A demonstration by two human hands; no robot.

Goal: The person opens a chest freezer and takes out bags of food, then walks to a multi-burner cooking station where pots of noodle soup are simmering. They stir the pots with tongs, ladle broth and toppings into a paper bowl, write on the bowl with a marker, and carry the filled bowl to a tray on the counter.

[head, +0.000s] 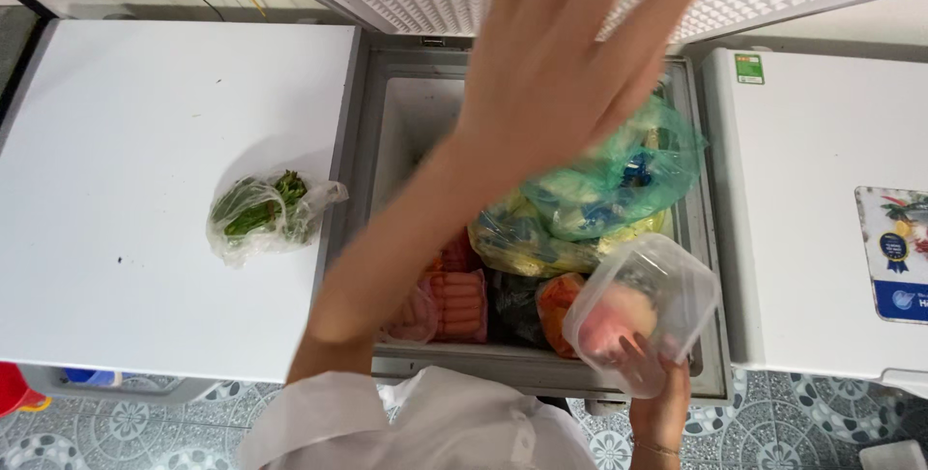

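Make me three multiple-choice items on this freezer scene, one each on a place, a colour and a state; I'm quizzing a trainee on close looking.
1. Where does the bag of green herbs lie?
A. inside the freezer
B. on the shut white lid to the left
C. on the floor

2. What colour is the topmost bag in the freezer?
A. green
B. red
C. black

3. How is the clear plastic container held?
A. resting on the lid
B. gripped by the right hand over the freezer
C. in the left hand

Answers: B, the herbs sit on the white top; A, the bag is translucent green; B, right fingers clasp it from below, while the left hand is raised, spread and empty.
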